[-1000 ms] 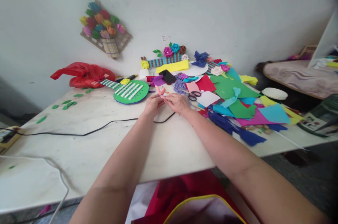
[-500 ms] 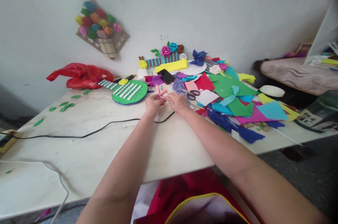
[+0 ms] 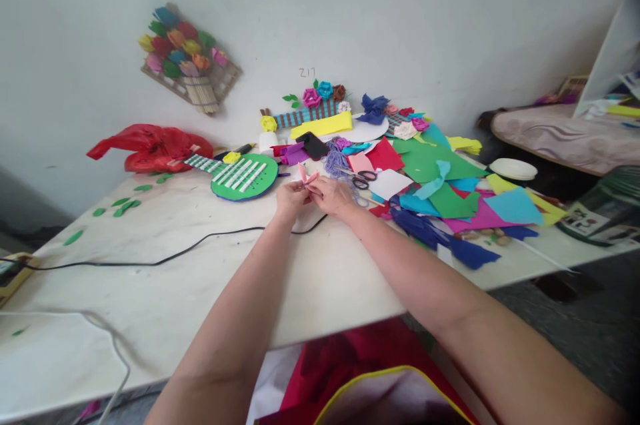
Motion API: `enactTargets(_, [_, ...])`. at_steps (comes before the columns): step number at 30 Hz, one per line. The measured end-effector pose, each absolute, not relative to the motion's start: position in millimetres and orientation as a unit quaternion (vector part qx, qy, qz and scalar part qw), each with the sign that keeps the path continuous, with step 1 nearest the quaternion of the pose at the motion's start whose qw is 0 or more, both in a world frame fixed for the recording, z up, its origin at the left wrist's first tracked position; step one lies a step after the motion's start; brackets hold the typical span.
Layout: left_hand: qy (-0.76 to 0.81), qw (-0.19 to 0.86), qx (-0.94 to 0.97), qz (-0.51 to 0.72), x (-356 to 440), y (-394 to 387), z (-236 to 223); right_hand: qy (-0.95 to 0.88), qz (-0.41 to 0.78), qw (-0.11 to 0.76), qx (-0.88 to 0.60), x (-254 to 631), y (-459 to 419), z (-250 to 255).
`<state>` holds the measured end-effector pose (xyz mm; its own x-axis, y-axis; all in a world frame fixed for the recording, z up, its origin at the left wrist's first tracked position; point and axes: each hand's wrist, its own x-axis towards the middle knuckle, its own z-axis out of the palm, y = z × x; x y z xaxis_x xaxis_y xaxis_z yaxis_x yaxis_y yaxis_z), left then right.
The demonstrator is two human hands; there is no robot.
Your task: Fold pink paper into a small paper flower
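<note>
Above the middle of the white table (image 3: 210, 291), my left hand (image 3: 291, 200) pinches a small pink paper flower (image 3: 307, 175) with petals pointing up. Fingers of my right hand (image 3: 333, 197) are closed on the same flower from the other side, low on its base; the fingertips are partly hidden. Just right of my hands lie black-handled scissors (image 3: 363, 179) and a tangle of lilac yarn (image 3: 337, 159). To the left sits a green paper guitar (image 3: 245, 177) with white strips and a yellow flower on it.
Coloured paper sheets (image 3: 440, 171) cover the right side of the table. A black cable (image 3: 200, 238) crosses in front of my hands. At the back left is a red plastic bag (image 3: 150, 145), with green paper leaves (image 3: 120, 202) nearby. A glass jar (image 3: 607, 208) stands far right.
My right hand has drawn slightly closer to my left around the flower, whose petals have turned a little. The view has shifted slightly; the other things stay put.
</note>
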<state>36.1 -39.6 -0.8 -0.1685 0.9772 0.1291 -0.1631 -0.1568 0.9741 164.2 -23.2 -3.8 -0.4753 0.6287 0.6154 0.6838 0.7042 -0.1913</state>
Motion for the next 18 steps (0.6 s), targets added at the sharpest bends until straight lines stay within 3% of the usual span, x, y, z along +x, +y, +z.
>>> enactTargets(11, [0.517,0.405,0.482,0.580,35.5,-32.5,-2.7,-0.851,-0.053,0.287,-0.436,165.0,-20.0,-1.4])
enactTargets(18, [0.503,0.429,0.470,0.585,37.2,-35.4,0.7,-0.854,-0.052,0.307,-0.417,165.2,-22.2,0.8])
